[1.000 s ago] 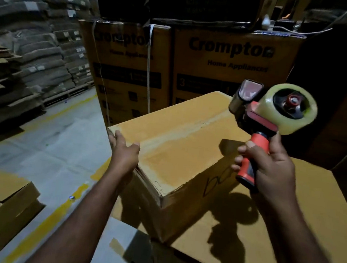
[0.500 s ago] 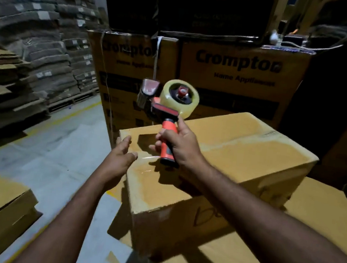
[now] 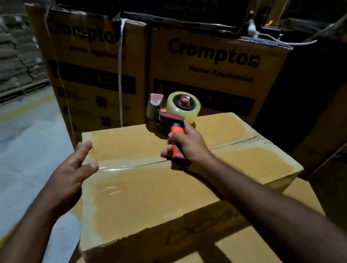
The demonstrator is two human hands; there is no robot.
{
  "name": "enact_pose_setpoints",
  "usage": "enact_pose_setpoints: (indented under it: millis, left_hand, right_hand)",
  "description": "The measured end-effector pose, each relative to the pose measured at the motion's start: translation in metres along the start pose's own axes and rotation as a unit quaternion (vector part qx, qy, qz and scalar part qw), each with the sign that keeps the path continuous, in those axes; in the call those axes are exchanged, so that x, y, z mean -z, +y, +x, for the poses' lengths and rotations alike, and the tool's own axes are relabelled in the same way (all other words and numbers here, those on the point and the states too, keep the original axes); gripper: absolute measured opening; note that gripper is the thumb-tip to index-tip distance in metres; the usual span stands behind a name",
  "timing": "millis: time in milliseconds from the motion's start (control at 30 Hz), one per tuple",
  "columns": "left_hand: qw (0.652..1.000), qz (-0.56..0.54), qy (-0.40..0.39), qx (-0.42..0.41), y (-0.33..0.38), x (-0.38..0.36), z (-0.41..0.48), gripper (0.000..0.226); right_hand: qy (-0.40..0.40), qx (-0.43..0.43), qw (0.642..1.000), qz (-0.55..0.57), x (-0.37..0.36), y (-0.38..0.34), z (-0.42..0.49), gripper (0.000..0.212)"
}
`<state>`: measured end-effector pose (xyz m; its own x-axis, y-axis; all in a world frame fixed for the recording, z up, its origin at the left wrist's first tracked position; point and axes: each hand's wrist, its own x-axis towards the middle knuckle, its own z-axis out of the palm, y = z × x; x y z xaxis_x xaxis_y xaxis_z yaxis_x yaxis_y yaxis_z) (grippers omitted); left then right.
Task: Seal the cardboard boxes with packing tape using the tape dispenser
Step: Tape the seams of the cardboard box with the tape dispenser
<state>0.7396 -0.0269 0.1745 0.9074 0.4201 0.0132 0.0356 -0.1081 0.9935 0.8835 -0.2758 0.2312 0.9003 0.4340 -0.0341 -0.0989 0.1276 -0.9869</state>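
Over the box point(image 3: 161, 194), right hand point(image 3: 188, 145) gripping dispenser point(image 3: 174, 112), left hand point(image 3: 71, 176) spread

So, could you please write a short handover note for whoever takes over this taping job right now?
Left hand: open, fingers at the left edge of the brown cardboard box, beside the tape end.
Right hand: grips the orange handle of the red-and-orange tape dispenser, held over the box's far side.
Done: a glossy clear tape strip covers the left end of the top seam.
Left: the seam's right part looks bare; tape it, then cut.
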Motion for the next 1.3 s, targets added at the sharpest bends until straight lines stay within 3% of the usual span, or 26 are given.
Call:
enact_pose_setpoints:
  millis: [200,267,333,367,433,567,667,733,833,933,1200,1300]
  left_hand:
    - [0.999,-0.019,0.029,0.037,0.015,-0.017,-0.005,0.062]
    - [0.998,0.034,0.036,0.027,0.017,-0.014,0.000,0.061]
    - [0.992,0.105,0.038,0.066,0.015,-0.007,0.011,0.067]
    - [0.984,0.152,0.032,0.088,0.014,-0.005,0.016,0.058]
    - [0.952,0.280,0.043,0.112,0.010,-0.007,0.024,0.031]
    - [0.862,0.476,0.130,0.115,0.004,-0.031,0.028,0.045]
    - [0.818,0.557,0.098,0.106,0.018,-0.048,0.016,0.055]
    - [0.786,0.614,0.035,0.067,0.032,-0.058,0.009,0.055]
    - [0.755,0.654,-0.046,0.001,0.044,-0.065,0.005,0.063]
    - [0.761,0.647,-0.055,-0.015,0.045,-0.065,0.001,0.064]
    - [0.772,0.631,-0.070,-0.035,0.040,-0.056,0.003,0.063]
    - [0.791,0.609,-0.054,-0.031,0.039,-0.055,0.003,0.057]
  right_hand:
    - [0.118,0.026,0.983,-0.141,0.126,-0.025,0.012,0.060]
    - [0.165,0.036,0.971,-0.169,0.162,-0.034,0.014,0.055]
    - [0.208,0.055,0.958,-0.190,0.190,-0.044,0.013,0.058]
    - [0.231,0.070,0.948,-0.209,0.200,-0.050,0.010,0.061]
    - [0.283,0.101,0.915,-0.269,0.218,-0.058,0.005,0.066]
    - [0.340,0.125,0.871,-0.332,0.235,-0.054,0.006,0.077]
    - [0.316,0.099,0.877,-0.349,0.232,-0.043,0.009,0.069]
    - [0.292,0.082,0.877,-0.374,0.222,-0.047,0.009,0.058]
    - [0.257,0.068,0.873,-0.409,0.211,-0.048,0.016,0.059]
    - [0.240,0.053,0.868,-0.432,0.192,-0.046,0.021,0.058]
    - [0.152,0.052,0.893,-0.420,0.082,-0.035,0.020,0.052]
    - [0.112,0.042,0.910,-0.397,0.027,-0.023,0.009,0.062]
